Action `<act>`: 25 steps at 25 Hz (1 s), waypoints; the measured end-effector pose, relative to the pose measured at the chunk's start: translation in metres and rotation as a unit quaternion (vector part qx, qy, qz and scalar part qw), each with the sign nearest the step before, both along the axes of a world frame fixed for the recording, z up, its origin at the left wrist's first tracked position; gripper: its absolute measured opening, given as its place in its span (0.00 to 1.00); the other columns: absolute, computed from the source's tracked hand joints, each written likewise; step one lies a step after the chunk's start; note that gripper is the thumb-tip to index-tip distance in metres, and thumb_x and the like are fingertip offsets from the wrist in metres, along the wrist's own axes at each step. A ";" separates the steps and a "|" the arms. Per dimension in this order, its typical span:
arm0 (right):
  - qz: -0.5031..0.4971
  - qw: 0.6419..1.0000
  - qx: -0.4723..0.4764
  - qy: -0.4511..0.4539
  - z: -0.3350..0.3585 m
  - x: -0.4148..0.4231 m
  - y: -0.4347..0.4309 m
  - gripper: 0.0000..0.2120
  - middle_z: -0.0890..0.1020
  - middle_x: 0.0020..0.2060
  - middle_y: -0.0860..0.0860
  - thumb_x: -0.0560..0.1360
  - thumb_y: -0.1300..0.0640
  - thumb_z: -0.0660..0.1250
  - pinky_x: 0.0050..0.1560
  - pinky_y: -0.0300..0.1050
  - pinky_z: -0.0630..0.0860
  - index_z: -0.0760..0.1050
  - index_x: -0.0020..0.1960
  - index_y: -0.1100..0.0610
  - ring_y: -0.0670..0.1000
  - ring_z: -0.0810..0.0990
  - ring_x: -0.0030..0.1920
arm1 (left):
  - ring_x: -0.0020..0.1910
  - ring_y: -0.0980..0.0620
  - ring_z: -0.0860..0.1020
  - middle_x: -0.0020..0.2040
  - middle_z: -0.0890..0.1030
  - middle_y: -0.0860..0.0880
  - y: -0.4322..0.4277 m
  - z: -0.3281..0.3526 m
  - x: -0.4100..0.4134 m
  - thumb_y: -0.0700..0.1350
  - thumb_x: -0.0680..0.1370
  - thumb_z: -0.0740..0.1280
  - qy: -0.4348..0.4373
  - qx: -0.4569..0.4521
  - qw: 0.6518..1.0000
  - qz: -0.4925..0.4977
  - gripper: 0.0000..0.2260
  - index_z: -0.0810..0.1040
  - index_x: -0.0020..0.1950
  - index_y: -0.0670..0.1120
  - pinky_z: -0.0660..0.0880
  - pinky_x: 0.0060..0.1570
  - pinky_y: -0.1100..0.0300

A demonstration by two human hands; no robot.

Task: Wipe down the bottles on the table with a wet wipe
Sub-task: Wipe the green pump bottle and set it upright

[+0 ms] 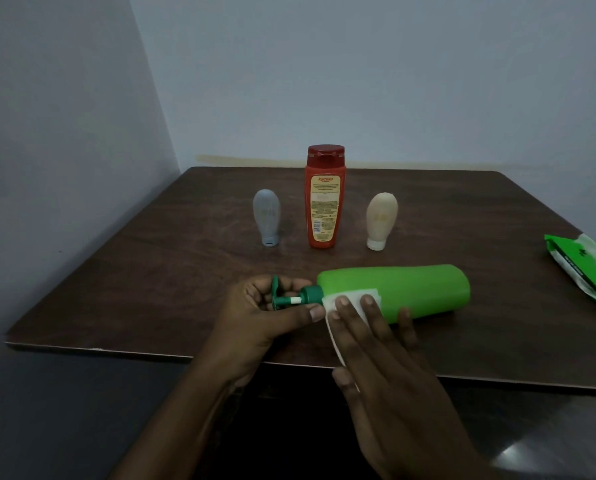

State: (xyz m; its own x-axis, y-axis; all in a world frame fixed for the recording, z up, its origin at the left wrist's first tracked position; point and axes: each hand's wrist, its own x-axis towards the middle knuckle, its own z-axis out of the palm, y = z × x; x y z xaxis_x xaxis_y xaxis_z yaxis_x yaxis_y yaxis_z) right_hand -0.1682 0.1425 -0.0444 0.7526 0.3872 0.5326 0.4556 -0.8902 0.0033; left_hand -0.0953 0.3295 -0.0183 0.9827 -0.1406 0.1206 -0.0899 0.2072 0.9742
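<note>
A green pump bottle [407, 289] lies on its side near the table's front edge, its dark green pump head pointing left. My left hand [265, 317] grips the pump neck, thumb and fingers curled round it. My right hand [386, 362] presses a white wet wipe [334, 306] flat against the bottle's shoulder with straight fingers. Farther back stand a red bottle [325, 199], a grey-blue tube [267, 216] on its cap to the left of it, and a beige tube [380, 220] on its cap to the right.
A green pack of wet wipes [587, 271] lies at the right edge of the dark brown table [151, 271]. Walls close in behind and on the left. The table's front edge runs just under my wrists.
</note>
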 end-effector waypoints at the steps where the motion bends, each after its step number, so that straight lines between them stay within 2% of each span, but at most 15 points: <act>1: 0.006 1.000 0.014 0.009 0.006 0.004 0.002 0.26 0.63 0.78 0.52 0.83 0.50 0.46 0.74 0.63 0.58 0.64 0.77 0.59 0.56 0.58 0.79 | 0.46 0.45 0.86 0.48 0.87 0.37 0.001 -0.001 0.000 0.34 0.63 0.80 -0.001 0.002 1.000 -0.006 0.16 0.86 0.49 0.39 0.83 0.47 0.56; 4: 0.002 0.998 0.032 0.051 0.031 0.024 0.012 0.26 0.63 0.78 0.50 0.83 0.49 0.48 0.78 0.59 0.52 0.62 0.78 0.57 0.52 0.56 0.80 | 0.47 0.44 0.86 0.48 0.88 0.38 0.003 -0.002 -0.001 0.31 0.63 0.81 -0.013 0.016 1.000 -0.024 0.16 0.87 0.48 0.42 0.83 0.49 0.54; 6: -0.008 0.997 0.026 0.066 0.045 0.039 0.016 0.25 0.68 0.75 0.49 0.83 0.48 0.48 0.78 0.59 0.51 0.66 0.76 0.55 0.51 0.61 0.77 | 0.46 0.47 0.86 0.48 0.88 0.39 0.003 -0.004 0.000 0.32 0.60 0.82 -0.027 0.021 0.999 -0.022 0.18 0.88 0.47 0.43 0.83 0.48 0.56; 9: -0.025 0.996 0.016 0.087 0.054 0.057 0.004 0.23 0.74 0.71 0.48 0.83 0.47 0.48 0.78 0.60 0.49 0.69 0.73 0.51 0.50 0.67 0.74 | 0.48 0.45 0.86 0.49 0.87 0.38 0.004 -0.009 0.005 0.41 0.56 0.85 -0.030 0.027 0.999 0.001 0.23 0.87 0.49 0.41 0.83 0.50 0.55; 12: -0.051 0.990 0.024 0.132 0.055 0.064 -0.034 0.24 0.72 0.73 0.46 0.83 0.45 0.46 0.78 0.58 0.40 0.67 0.75 0.49 0.48 0.66 0.75 | 0.47 0.43 0.85 0.50 0.87 0.37 0.004 -0.014 0.010 0.51 0.50 0.88 -0.016 0.021 0.999 0.018 0.33 0.86 0.51 0.40 0.84 0.50 0.54; 14: -0.068 0.986 0.033 0.145 0.053 0.064 -0.066 0.28 0.71 0.74 0.44 0.81 0.41 0.42 0.78 0.57 0.38 0.65 0.76 0.47 0.45 0.64 0.75 | 0.47 0.43 0.85 0.50 0.87 0.36 0.003 -0.015 0.012 0.53 0.49 0.89 -0.015 0.012 1.000 0.020 0.35 0.86 0.51 0.41 0.84 0.49 0.55; 16: -0.090 0.984 0.036 0.151 0.050 0.064 -0.094 0.29 0.70 0.74 0.44 0.81 0.40 0.41 0.79 0.54 0.37 0.65 0.76 0.46 0.43 0.64 0.75 | 0.46 0.44 0.85 0.49 0.87 0.37 0.002 -0.014 0.012 0.53 0.48 0.89 -0.012 0.004 1.000 0.016 0.35 0.86 0.51 0.40 0.84 0.48 0.56; 18: -0.103 0.981 0.053 0.156 0.046 0.065 -0.115 0.28 0.71 0.73 0.45 0.81 0.41 0.44 0.79 0.47 0.36 0.66 0.76 0.47 0.43 0.65 0.74 | 0.45 0.45 0.85 0.48 0.87 0.38 0.003 -0.015 0.014 0.52 0.48 0.89 -0.003 -0.003 1.000 0.009 0.36 0.86 0.51 0.41 0.84 0.48 0.57; 20: -0.098 0.975 0.113 0.162 0.044 0.064 -0.126 0.27 0.73 0.72 0.45 0.81 0.42 0.46 0.77 0.37 0.38 0.68 0.74 0.48 0.43 0.67 0.73 | 0.45 0.46 0.86 0.48 0.87 0.39 0.004 -0.014 0.014 0.51 0.47 0.89 0.009 -0.010 1.000 0.001 0.35 0.86 0.50 0.42 0.84 0.47 0.58; 22: -0.080 0.968 0.182 0.152 0.041 0.061 -0.126 0.25 0.74 0.71 0.45 0.81 0.44 0.49 0.73 0.28 0.44 0.70 0.73 0.49 0.41 0.66 0.72 | 0.46 0.47 0.86 0.49 0.87 0.39 0.005 -0.014 0.013 0.50 0.48 0.89 0.012 -0.011 1.000 -0.008 0.34 0.86 0.50 0.42 0.84 0.48 0.58; 23: -0.070 0.966 0.202 0.144 0.038 0.059 -0.124 0.24 0.73 0.71 0.45 0.81 0.45 0.51 0.72 0.27 0.46 0.71 0.73 0.50 0.38 0.65 0.72 | 0.47 0.46 0.86 0.51 0.87 0.39 0.005 -0.014 0.014 0.48 0.49 0.89 0.012 -0.008 1.000 -0.011 0.33 0.85 0.51 0.40 0.84 0.48 0.58; 25: -0.060 0.968 0.198 0.139 0.030 0.058 -0.118 0.25 0.69 0.74 0.47 0.81 0.45 0.51 0.76 0.32 0.45 0.68 0.75 0.52 0.38 0.60 0.74 | 0.48 0.47 0.86 0.53 0.87 0.37 0.005 -0.013 0.014 0.42 0.53 0.86 0.011 -0.002 1.000 -0.012 0.31 0.83 0.53 0.37 0.84 0.48 0.58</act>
State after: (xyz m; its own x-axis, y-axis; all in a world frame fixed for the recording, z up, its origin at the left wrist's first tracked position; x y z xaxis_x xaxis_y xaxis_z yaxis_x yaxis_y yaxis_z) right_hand -0.1098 0.0248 -0.0143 0.9154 0.0961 0.3910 0.2837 -0.8431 -0.4568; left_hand -0.0812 0.3344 -0.0316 0.9815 -0.1632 0.1000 -0.0641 0.2123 0.9751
